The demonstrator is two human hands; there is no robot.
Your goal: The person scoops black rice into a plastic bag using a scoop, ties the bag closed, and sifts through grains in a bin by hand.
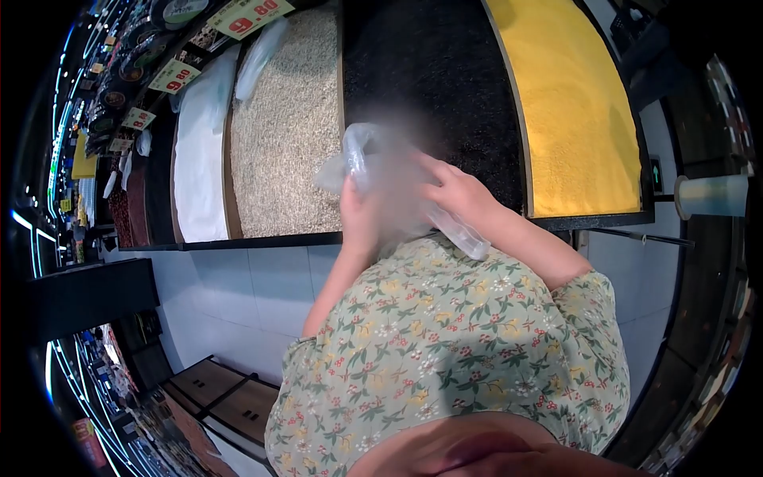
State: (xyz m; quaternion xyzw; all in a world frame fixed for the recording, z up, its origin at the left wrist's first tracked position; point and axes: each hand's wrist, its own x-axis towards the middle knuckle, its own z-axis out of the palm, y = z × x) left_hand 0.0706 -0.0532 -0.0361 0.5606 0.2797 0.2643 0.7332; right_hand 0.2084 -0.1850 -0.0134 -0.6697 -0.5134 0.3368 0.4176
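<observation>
In front of my chest, both hands are at a clear plastic bag (359, 159), with a grey blur covering the middle of it. My left hand (362, 216) is closed against its left side, thumb upward, the other fingers mostly hidden. From the right, my right hand (458, 193) reaches in with bent fingers, their tips lost in the blur. A crumpled see-through plastic end (461, 234) sticks out below my right hand. What the bag contains cannot be made out. Behind my hands lies a bin of black grains (429, 56).
Left of the black grains is a bin of beige grains (286, 135), then one of white powder or grain (200, 175). Yellow grain (576, 119) fills the right bin. Clear plastic scoops or bags (262, 60) and price signs (253, 16) line the back. A translucent cup-like container (711, 196) is at right.
</observation>
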